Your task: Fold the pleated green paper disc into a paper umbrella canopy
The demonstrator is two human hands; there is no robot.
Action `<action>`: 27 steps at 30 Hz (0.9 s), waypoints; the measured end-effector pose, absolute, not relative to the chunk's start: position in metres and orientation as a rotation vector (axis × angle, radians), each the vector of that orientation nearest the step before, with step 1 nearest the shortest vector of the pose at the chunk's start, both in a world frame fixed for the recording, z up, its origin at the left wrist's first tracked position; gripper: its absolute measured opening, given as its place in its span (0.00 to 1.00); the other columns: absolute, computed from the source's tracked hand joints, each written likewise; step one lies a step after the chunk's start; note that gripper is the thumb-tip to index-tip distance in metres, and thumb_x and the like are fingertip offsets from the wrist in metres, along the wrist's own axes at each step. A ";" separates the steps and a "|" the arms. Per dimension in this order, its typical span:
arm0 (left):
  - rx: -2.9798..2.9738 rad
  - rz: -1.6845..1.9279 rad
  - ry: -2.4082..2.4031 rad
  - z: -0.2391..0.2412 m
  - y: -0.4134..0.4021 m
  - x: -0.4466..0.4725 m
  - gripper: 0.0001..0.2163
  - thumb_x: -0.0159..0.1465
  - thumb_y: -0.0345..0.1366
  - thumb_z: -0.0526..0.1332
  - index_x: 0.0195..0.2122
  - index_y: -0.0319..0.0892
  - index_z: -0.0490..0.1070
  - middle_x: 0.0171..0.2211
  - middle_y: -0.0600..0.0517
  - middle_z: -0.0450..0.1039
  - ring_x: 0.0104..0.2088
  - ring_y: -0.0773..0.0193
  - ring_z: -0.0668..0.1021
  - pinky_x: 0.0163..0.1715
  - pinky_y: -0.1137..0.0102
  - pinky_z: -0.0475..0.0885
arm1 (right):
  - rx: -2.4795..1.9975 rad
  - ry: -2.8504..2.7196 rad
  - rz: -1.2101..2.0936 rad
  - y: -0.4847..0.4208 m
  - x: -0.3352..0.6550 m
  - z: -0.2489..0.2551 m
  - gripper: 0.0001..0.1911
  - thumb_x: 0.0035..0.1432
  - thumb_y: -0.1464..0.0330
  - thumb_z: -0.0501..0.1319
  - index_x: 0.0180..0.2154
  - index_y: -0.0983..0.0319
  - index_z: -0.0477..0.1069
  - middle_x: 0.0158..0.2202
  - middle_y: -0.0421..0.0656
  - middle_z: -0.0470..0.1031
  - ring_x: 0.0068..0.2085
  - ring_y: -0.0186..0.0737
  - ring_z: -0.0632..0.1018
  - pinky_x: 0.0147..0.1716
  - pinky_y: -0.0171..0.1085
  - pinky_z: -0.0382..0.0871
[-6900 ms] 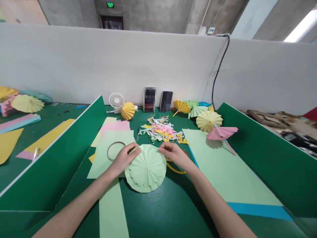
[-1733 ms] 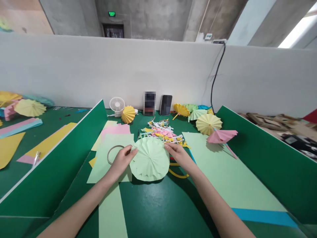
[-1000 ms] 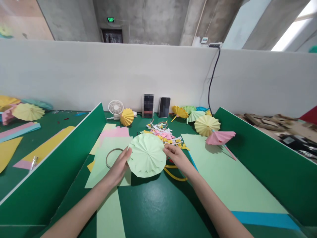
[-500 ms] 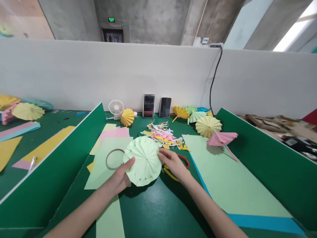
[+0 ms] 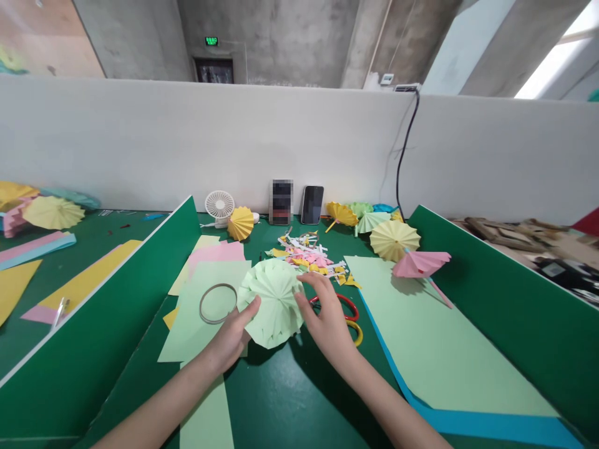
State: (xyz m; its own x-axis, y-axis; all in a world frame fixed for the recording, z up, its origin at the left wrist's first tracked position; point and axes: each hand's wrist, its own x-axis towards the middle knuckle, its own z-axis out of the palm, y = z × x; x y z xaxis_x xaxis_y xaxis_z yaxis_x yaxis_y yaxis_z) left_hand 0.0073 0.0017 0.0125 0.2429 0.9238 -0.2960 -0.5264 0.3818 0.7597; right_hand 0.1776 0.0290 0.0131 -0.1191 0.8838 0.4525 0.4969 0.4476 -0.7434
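Observation:
A pleated light green paper disc (image 5: pixel 274 299) is held up off the green table (image 5: pixel 290 399) between both hands, cupped into a shallow dome. My left hand (image 5: pixel 231 333) grips its lower left edge, thumb on the front. My right hand (image 5: pixel 325 315) pinches the disc's right edge with its fingers curled round it. Under my right hand lie scissors with red and yellow handles (image 5: pixel 350 312). A roll of tape (image 5: pixel 218 303) rests on a light green sheet (image 5: pixel 206 305) just left of the disc.
A heap of coloured paper scraps (image 5: pixel 306 252) lies behind the disc. Finished paper umbrellas, yellow (image 5: pixel 394 238) and pink (image 5: pixel 420 262), stand at the right by a large green sheet (image 5: pixel 435 337). A small fan (image 5: pixel 219 204), a phone (image 5: pixel 312 204) and green dividers (image 5: pixel 116 305) border the space.
The disc was lifted from the table, tilted upright and pressed inward, so it now looks smaller and domed. My right hand shifted left, uncovering the scissors.

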 end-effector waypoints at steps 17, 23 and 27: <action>0.746 1.131 0.664 0.004 -0.004 0.010 0.32 0.54 0.49 0.59 0.58 0.44 0.54 0.55 0.45 0.62 0.57 0.52 0.60 0.58 0.60 0.53 | -1.111 -1.444 1.354 0.017 0.162 0.013 0.29 0.54 0.56 0.54 0.55 0.57 0.51 0.59 0.48 0.55 0.58 0.43 0.59 0.54 0.44 0.58; 0.797 1.277 0.793 0.000 -0.005 0.013 0.30 0.56 0.55 0.52 0.56 0.44 0.56 0.55 0.46 0.62 0.59 0.57 0.58 0.57 0.64 0.53 | -0.982 -1.494 1.333 0.004 0.149 0.007 0.31 0.55 0.58 0.54 0.57 0.58 0.48 0.60 0.49 0.53 0.58 0.44 0.59 0.53 0.44 0.60; 0.894 1.414 0.919 -0.004 -0.003 0.015 0.29 0.57 0.57 0.47 0.55 0.45 0.58 0.55 0.47 0.62 0.59 0.59 0.58 0.57 0.67 0.53 | -1.003 -1.579 1.208 -0.007 0.142 0.001 0.32 0.54 0.62 0.56 0.58 0.57 0.47 0.60 0.48 0.51 0.59 0.45 0.57 0.55 0.46 0.56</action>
State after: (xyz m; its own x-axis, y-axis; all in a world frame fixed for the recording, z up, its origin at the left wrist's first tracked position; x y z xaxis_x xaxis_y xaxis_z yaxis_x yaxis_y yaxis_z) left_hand 0.0149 -0.0032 -0.0040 -0.0396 0.9992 0.0079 -0.3989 -0.0230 0.9167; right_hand 0.1416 -0.0069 0.0007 -0.2830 0.9443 0.1681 0.0844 0.1991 -0.9763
